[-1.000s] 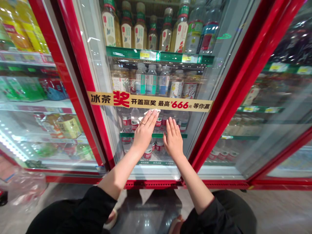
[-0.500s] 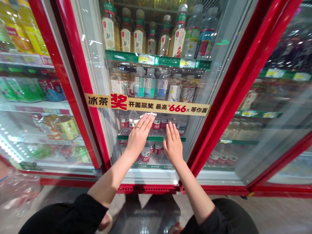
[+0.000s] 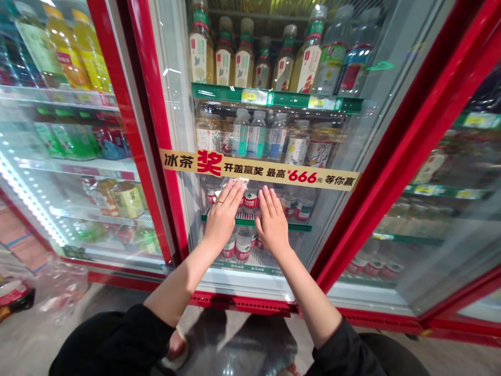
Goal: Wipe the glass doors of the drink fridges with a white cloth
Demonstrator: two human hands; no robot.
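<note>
My left hand lies flat near the glass door of a red-framed drinks fridge, fingers stretched and close together. A crumpled white tissue shows at its fingertips, held under them against the glass; most of it is hidden. To the right, my right hand rests palm-down at the same glass, fingers straight and thumb a little apart, with nothing seen in it. Both hands are just below a yellow banner with black and red lettering. Behind the glass stand water bottles with red labels.
Upper shelves hold tea bottles and blue-labelled bottles. Red door frames flank the glass. On the floor at left lie clear plastic wrap and a dark bottle with a red label.
The view has turned left, so the fridge appears further right. Both hands have slid left along the door relative to the banner, the tissue moving with my left hand.
</note>
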